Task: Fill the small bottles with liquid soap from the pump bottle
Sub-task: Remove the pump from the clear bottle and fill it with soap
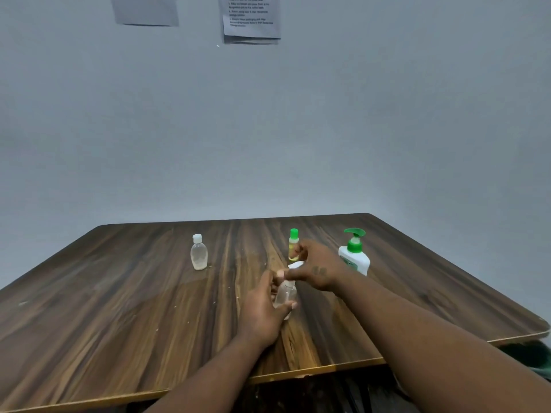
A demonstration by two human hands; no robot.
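Just below the centre of the frame, the left hand (262, 308) is gripping a small clear bottle (284, 296) round its body and holding it roughly upright, neck pointing up, just over the bench (119, 293). The right hand (316, 271) is hovering directly above the neck with its fingertips pinching what looks like the white cap (295, 265); whether the cap is fully off is unclear. The pump bottle (354, 259) is standing up and to the right of the held bottle, just behind the right hand, so that hand is the nearer one for pumping. A green-capped bottle (293, 242) and another clear bottle (199, 253) are waiting further back.
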